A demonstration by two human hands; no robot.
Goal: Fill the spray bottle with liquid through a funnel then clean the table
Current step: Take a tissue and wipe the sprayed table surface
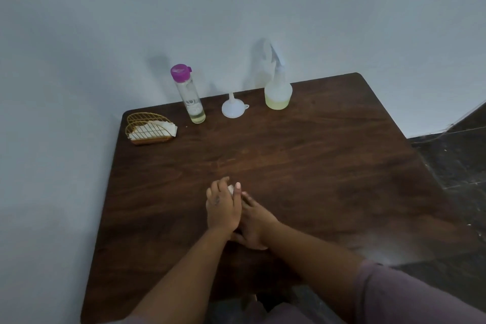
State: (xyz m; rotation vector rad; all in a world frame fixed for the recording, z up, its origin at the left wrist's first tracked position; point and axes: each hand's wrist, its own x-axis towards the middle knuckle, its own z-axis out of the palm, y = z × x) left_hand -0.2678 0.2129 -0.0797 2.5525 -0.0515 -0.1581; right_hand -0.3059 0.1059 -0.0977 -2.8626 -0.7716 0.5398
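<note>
Head view: your left hand (222, 209) fingers bunch a soft, light tissue (231, 189) on the table (302, 155); your right hand (255, 223) lies flat alongside. Press it flat beneath your fingertips.

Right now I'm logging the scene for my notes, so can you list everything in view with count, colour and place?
table: one, dark brown wood, against the wall
spray bottle: one, clear with pale yellow liquid low inside, far edge, right of the funnel
funnel: one, white, wide end down, far edge, between the two bottles
bottle: one, clear with purple cap, a little yellowish liquid at the bottom, left of the funnel
napkin holder: one, gold wire, holding white napkins, far left corner
tissue: one, white, mostly hidden under the hands
wall: pale grey, behind the table
floor: dark, to the right
left hand: one, over the tissue at table centre
right hand: one, partly under the left
</note>
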